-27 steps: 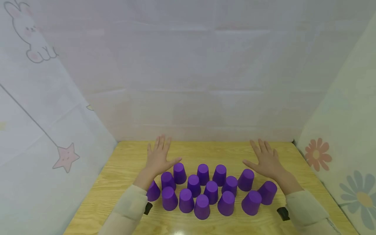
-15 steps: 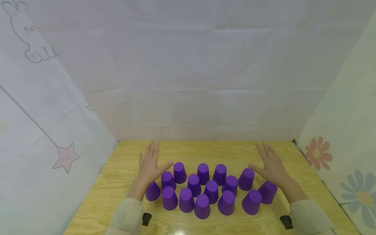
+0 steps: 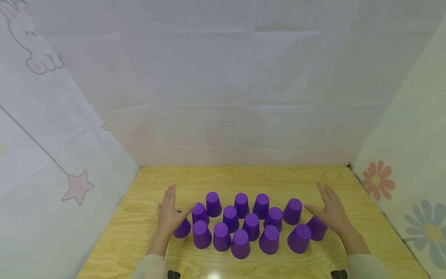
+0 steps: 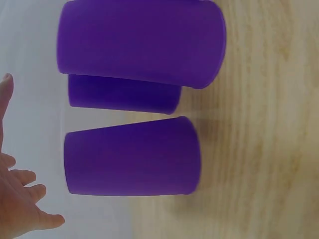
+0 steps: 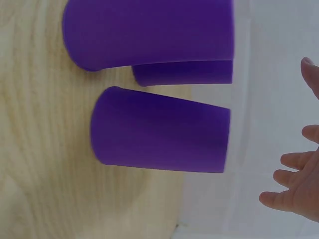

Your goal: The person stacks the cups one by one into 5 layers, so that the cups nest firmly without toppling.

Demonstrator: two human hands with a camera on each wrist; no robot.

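Several purple cups (image 3: 240,244) stand upside down on the wooden table, grouped in loose rows. At the group's left end, my left hand (image 3: 168,217) hovers with fingers extended and thumb spread toward the cups. It partly hides the leftmost cup (image 3: 182,228). My right hand (image 3: 332,215) mirrors it at the right end, overlapping the edge of the rightmost cup (image 3: 316,228). Neither hand holds anything. In the left wrist view, the left hand (image 4: 20,204) is apart from a nearby cup (image 4: 132,159). The right wrist view likewise shows a gap between the right hand (image 5: 299,186) and a cup (image 5: 162,132).
The wooden table (image 3: 146,186) ends at a pale cloth backdrop (image 3: 223,116). Patterned cloth panels flank it, with a pink star (image 3: 78,186) on the left and a red flower (image 3: 378,180) on the right. Black wrist pieces (image 3: 173,274) show under the sleeves.
Both hands have drawn back toward the person and moved outward, left hand to the left, right hand to the right. They have turned more edge-on. The cups stay where they stood.
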